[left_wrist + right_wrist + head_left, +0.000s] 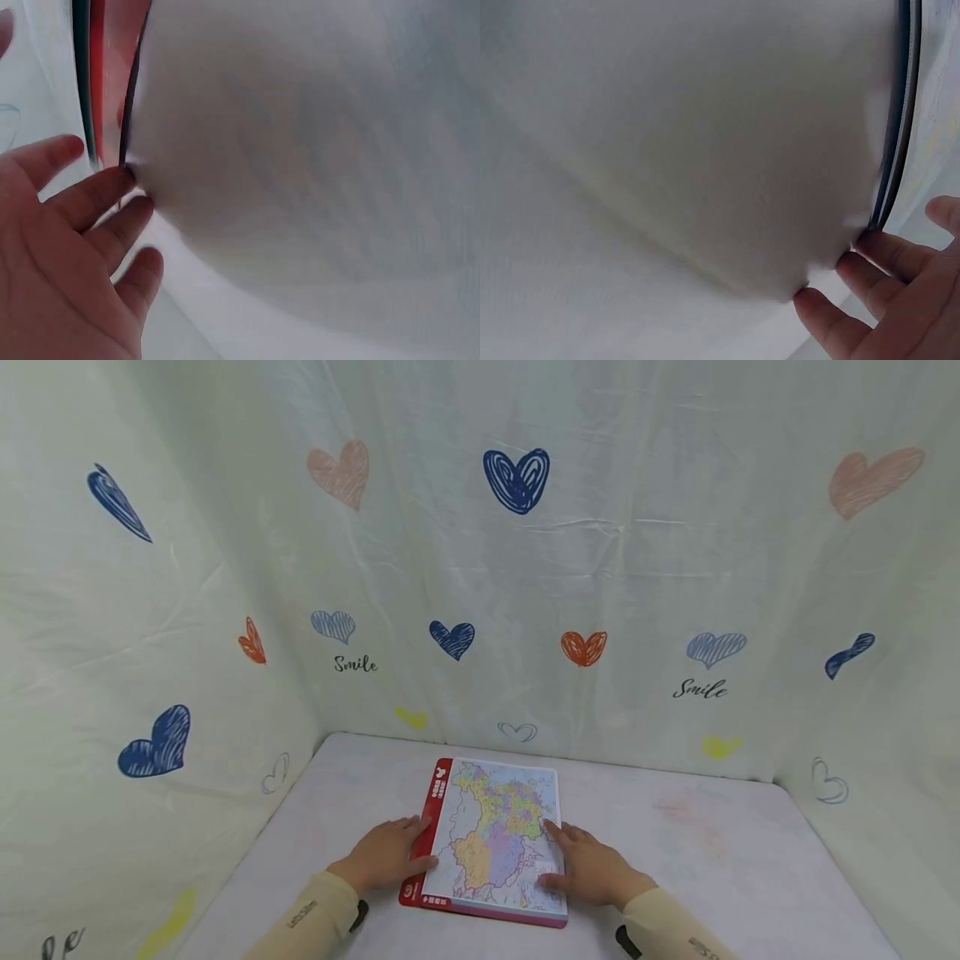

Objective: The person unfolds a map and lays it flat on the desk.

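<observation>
A thick rectangular map board, printed with a coloured map and a red border along its left side, lies flat on the white table. My left hand rests against its left edge, the thumb reaching over the red border onto the map. Opposite it, my right hand touches the right edge, its thumb and fingertips at the map's margin. In the left wrist view the spread fingers meet the table right at the board's edge. Fingertips in the right wrist view likewise press the pale surface beside the dark edge.
The table is covered in white cloth with a faint pink stain on the right. White curtains printed with hearts and the word Smile enclose the table's back and sides.
</observation>
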{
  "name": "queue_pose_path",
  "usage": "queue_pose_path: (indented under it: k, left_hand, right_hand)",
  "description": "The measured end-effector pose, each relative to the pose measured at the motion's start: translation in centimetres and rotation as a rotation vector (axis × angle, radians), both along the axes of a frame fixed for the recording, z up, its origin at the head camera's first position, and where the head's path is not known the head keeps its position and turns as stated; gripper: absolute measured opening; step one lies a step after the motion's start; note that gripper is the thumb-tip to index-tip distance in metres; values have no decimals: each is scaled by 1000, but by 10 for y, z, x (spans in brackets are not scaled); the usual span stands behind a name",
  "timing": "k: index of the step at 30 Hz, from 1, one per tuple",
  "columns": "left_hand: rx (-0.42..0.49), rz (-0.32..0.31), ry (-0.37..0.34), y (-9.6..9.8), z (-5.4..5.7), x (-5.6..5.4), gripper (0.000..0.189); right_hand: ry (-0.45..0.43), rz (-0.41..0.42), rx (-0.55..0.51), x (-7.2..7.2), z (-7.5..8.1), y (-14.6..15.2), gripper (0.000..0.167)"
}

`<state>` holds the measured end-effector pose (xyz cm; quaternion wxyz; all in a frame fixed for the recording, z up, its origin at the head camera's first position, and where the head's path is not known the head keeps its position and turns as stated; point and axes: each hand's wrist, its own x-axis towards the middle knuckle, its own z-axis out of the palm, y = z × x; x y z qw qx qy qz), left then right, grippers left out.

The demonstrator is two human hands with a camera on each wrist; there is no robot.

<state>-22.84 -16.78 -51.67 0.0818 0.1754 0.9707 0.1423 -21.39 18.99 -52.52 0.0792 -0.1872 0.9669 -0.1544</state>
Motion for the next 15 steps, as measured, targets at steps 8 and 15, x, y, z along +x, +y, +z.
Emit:
queue_pose_path:
  k: [8,15]
  left_hand:
    - [141,90,-90,4,1,0,78]
    - [226,142,-107,6,4,0,68]
  right_hand:
    - [32,-17,-19,5,-4,-4,96]
    - [68,0,-7,8,-10,-6,98]
